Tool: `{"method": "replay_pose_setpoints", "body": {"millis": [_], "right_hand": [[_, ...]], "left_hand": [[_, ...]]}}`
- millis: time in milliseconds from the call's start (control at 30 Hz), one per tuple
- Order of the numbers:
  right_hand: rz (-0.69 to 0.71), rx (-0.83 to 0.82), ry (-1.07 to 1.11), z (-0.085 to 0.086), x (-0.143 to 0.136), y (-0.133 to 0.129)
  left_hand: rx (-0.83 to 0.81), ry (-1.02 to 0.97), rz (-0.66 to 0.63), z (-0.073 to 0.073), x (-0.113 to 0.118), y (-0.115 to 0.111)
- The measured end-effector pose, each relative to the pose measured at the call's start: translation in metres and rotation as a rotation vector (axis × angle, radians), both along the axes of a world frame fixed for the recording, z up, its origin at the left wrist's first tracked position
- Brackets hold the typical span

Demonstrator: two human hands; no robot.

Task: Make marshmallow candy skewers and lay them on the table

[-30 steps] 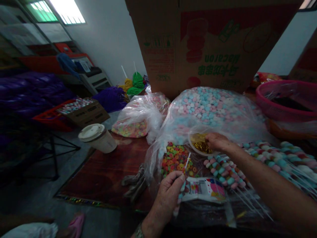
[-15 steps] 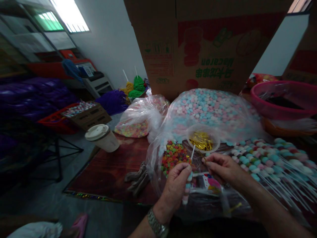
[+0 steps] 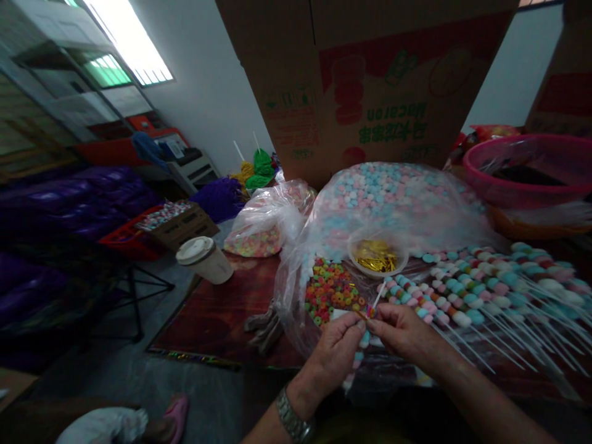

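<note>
A marshmallow skewer (image 3: 357, 357) in pink, blue and white is held tilted in my left hand (image 3: 333, 346), which wears a metal watch. Its white stick end (image 3: 380, 294) points up past my fingers. My right hand (image 3: 403, 333) is closed in a pinch at the stick, touching my left fingertips. Between the fingertips shows a thin gold twist tie (image 3: 360, 315); how far it goes around the stick is hidden. Just beyond stand a clear bowl of gold ties (image 3: 377, 256) and a heap of colourful cereal rings (image 3: 333, 285).
Finished marshmallow skewers (image 3: 490, 287) lie in rows at the right. Behind are a big bag of marshmallows (image 3: 383, 191), a smaller tied bag (image 3: 259, 237) and a tall carton (image 3: 296, 105). A lidded cup (image 3: 206, 262) and grey gloves (image 3: 266, 327) are at left; a pink basin (image 3: 527, 172) stands right.
My right hand has moved left to meet the left hand at the stick, bringing the gold tie to it. The view has shifted, and more skewers show beside my right hand.
</note>
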State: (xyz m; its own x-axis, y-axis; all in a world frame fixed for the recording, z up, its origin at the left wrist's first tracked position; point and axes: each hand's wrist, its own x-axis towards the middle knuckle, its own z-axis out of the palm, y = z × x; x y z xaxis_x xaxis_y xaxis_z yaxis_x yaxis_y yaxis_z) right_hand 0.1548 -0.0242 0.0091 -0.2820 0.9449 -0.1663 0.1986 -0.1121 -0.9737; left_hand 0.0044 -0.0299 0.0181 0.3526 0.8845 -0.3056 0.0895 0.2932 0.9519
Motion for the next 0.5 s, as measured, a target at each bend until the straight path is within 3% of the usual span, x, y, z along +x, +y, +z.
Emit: {"method": "replay_pose_setpoints", "body": {"millis": [100, 200, 367, 433, 500], "right_hand": [[-0.062, 0.11, -0.083, -0.004, -0.002, -0.005], [-0.133, 0.14, -0.143, -0.001, 0.0, -0.015], [0.23, 0.352, -0.073, 0.027, 0.01, -0.031], [0.353, 0.355, -0.018, 0.035, 0.012, -0.032], [0.367, 0.331, 0.008, 0.036, 0.01, -0.032]], "left_hand": [[0.186, -0.002, 0.006, -0.001, -0.003, -0.001], [0.053, -0.123, 0.041, -0.008, -0.005, -0.003], [-0.433, -0.437, -0.128, -0.014, -0.008, -0.009], [-0.508, -0.533, -0.182, -0.01, -0.008, -0.01], [-0.52, -0.583, -0.166, -0.005, -0.007, -0.01]]}}
